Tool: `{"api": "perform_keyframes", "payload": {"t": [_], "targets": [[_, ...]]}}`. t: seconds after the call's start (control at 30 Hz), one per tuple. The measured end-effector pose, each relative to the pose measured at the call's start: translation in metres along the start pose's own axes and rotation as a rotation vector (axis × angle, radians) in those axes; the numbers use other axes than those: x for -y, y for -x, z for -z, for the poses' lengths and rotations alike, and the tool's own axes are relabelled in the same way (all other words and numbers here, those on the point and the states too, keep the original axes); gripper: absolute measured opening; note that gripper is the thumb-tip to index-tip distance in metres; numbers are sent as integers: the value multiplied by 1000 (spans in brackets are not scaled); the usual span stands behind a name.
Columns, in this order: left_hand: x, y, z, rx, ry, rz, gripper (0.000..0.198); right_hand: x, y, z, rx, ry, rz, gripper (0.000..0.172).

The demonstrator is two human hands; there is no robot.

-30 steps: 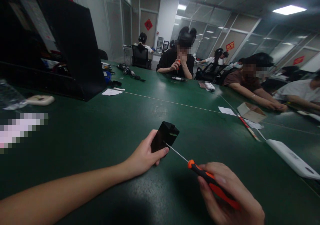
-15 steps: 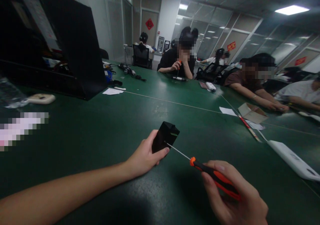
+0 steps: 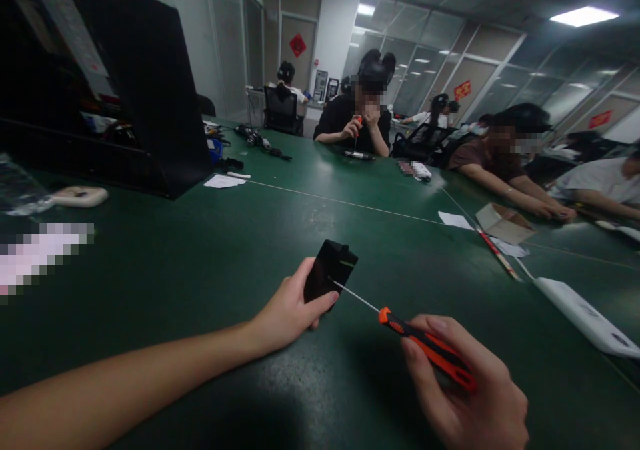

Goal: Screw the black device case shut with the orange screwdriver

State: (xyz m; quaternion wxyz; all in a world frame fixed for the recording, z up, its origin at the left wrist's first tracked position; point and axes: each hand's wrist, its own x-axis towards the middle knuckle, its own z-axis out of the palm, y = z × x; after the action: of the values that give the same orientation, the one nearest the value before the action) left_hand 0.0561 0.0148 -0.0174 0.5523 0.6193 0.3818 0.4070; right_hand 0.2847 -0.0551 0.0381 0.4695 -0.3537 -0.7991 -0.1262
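My left hand [image 3: 295, 300] is closed around a small black box-shaped device [image 3: 327, 263], thumb along its near side, and holds it tilted over the green table [image 3: 200, 250]. In my right hand [image 3: 465, 383] is a screwdriver [image 3: 425, 343] with an orange and black handle, pinched between thumb and fingers. Its thin metal shaft points up and left, and the tip meets the face of the black device. Whatever the tip sits in is too small to make out.
A large open black case [image 3: 140, 90] stands at the left, near a pale oval object [image 3: 83, 196]. A white power strip [image 3: 585, 317] and an open cardboard box [image 3: 505, 222] lie at the right. Across the table a person [image 3: 373, 103] holds another screwdriver.
The screwdriver's handle has turned a little in my right hand, which has shifted slightly up and left. My left hand keeps the black device in almost the same place.
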Motion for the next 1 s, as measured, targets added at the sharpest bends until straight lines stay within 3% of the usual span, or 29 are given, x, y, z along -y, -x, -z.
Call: {"api": "perform_keyframes", "payload": {"t": [0.13,0.33,0.47,0.57,0.67,0.83,1.0], "targets": [[0,-1,0,-9,0,-1,35,6,-4,-4,51,-135,23,55],[1,-1,-1,-42,-10,2,36,7,-5,-6,93,-21,123,32],[-1,0,0,-28,-19,1,37,3,-6,-1,87,49,64,24],[-2,0,1,-15,-19,-2,36,5,-6,-1,77,-12,23,29],[-1,-1,1,-22,4,3,36,9,-4,-5,83,-40,100,34],[1,-1,0,-26,48,3,38,9,0,-8,94,29,159,27],[0,-1,0,-29,55,-2,37,4,-3,-3,115,107,106,23]]}}
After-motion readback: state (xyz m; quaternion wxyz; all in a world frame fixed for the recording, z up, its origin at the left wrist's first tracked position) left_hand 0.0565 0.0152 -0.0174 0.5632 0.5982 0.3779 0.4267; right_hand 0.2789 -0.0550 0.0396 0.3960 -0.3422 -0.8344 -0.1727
